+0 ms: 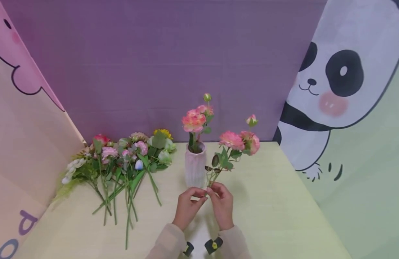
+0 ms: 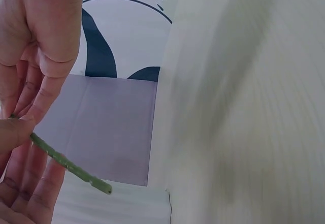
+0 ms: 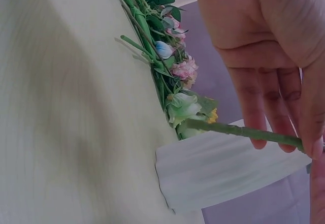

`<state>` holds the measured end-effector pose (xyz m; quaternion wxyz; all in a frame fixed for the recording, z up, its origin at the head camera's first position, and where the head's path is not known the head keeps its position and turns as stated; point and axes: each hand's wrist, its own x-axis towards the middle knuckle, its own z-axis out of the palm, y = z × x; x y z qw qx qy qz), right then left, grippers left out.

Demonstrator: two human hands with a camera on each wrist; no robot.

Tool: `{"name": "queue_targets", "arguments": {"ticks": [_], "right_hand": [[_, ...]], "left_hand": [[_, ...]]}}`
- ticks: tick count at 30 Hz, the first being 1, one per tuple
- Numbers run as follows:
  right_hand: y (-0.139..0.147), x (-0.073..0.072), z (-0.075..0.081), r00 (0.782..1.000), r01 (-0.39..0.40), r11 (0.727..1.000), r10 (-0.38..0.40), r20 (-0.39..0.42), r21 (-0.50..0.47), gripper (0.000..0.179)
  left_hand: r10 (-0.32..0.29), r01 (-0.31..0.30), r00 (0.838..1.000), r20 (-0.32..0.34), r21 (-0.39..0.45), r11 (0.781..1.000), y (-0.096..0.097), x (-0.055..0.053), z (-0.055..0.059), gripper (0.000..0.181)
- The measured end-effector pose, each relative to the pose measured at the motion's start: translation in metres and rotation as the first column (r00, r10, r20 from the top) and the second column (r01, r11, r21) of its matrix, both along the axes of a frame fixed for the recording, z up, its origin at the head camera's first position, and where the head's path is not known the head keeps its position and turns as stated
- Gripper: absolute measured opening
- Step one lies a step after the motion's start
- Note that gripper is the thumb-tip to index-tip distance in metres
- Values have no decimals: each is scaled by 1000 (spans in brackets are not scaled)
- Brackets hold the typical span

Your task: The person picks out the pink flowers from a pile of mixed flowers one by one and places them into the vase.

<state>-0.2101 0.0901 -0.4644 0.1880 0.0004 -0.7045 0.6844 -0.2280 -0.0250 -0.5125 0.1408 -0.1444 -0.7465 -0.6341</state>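
Observation:
A branching pink flower point(image 1: 232, 140), with two open blooms and a bud, leans to the right above the table. Its lower stem is between the fingertips of my right hand point(image 1: 223, 207), which pinches it by thumb and forefinger. My left hand point(image 1: 188, 205) pinches the same stem near its bottom. The stem's cut end point(image 2: 76, 170) sticks out free in the left wrist view, and its green length point(image 3: 238, 131) crosses in front of the vase in the right wrist view. Just beyond my hands, a ribbed whitish vase point(image 1: 195, 169) stands upright, holding another pink flower point(image 1: 193, 121).
On the left of the pale table point(image 1: 277, 216) lies a pile of mixed flowers point(image 1: 141, 148), stems pointing towards me. Behind stands a purple backdrop point(image 1: 147, 64). A panda-printed panel point(image 1: 377, 151) bounds the right side, and a pink-figured panel point(image 1: 24, 136) the left.

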Motion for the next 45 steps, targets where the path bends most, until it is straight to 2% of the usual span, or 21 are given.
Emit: {"name": "queue_targets", "arguments": {"ticks": [6, 12, 17, 21, 26, 33, 35, 40, 45], "right_hand": [[2, -4, -1, 999, 39, 999, -39, -8, 14, 12], [4, -8, 1, 1000, 4, 1000, -3, 16, -12, 14], [7, -14, 5, 998, 1, 1000, 0, 57, -10, 18], [10, -19, 9, 998, -5, 1000, 6, 65, -26, 20], [12, -21, 14, 999, -21, 999, 22, 27, -32, 19], [21, -45, -2, 1000, -14, 999, 15, 23, -47, 21], [22, -48, 1, 1000, -5, 999, 5, 7, -35, 20], [22, -56, 11, 999, -9, 999, 7, -43, -45, 20], [25, -62, 20, 996, -21, 997, 14, -85, -75, 22]], "left_hand": [[-32, 34, 999, 42, -52, 998, -6, 1, 0, 13], [-47, 55, 991, 125, -60, 997, -16, 3, -1, 14], [-47, 59, 986, 158, -72, 996, -29, 4, -2, 17], [-2, 23, 983, 183, -115, 993, -43, 4, -4, 16], [82, -47, 967, 241, -146, 988, -63, 5, -7, 14], [154, -110, 951, 269, -171, 979, -86, 5, -9, 14], [175, -125, 942, 285, -186, 975, -90, 6, -8, 14], [198, -145, 926, 322, -180, 973, -99, 6, -7, 18], [180, -148, 927, 330, -121, 982, -109, 5, -9, 20]]}}
